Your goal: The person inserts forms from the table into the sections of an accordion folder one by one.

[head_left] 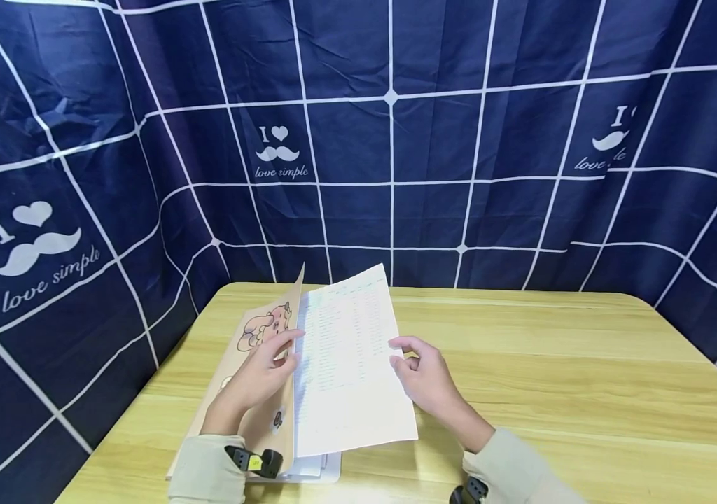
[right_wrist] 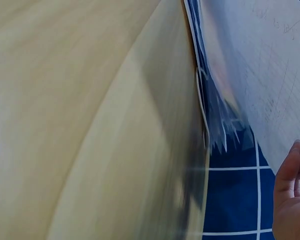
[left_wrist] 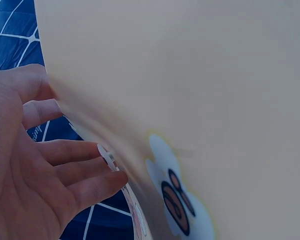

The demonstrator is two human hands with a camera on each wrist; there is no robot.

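A peach folder point(head_left: 264, 420) with cartoon drawings lies at the left of the table, its front cover raised. My left hand point(head_left: 260, 374) grips the free edge of that cover; in the left wrist view the fingers point(left_wrist: 77, 150) bend at the edge of the folder cover point(left_wrist: 215, 75). A white sheet of paper point(head_left: 346, 364) covered in rows of faint print stands tilted beside the cover. Its right edge is pinched by my right hand point(head_left: 424, 378) between thumb and fingers. The right wrist view shows the paper point(right_wrist: 270, 75) from its other side, with the thumb on it.
Clear plastic sleeves point(right_wrist: 220, 112) fan out inside the folder, under the paper. The wooden table point(head_left: 554, 392) extends to the right. A dark blue curtain with white lines point(head_left: 428, 140) hangs behind and at both sides.
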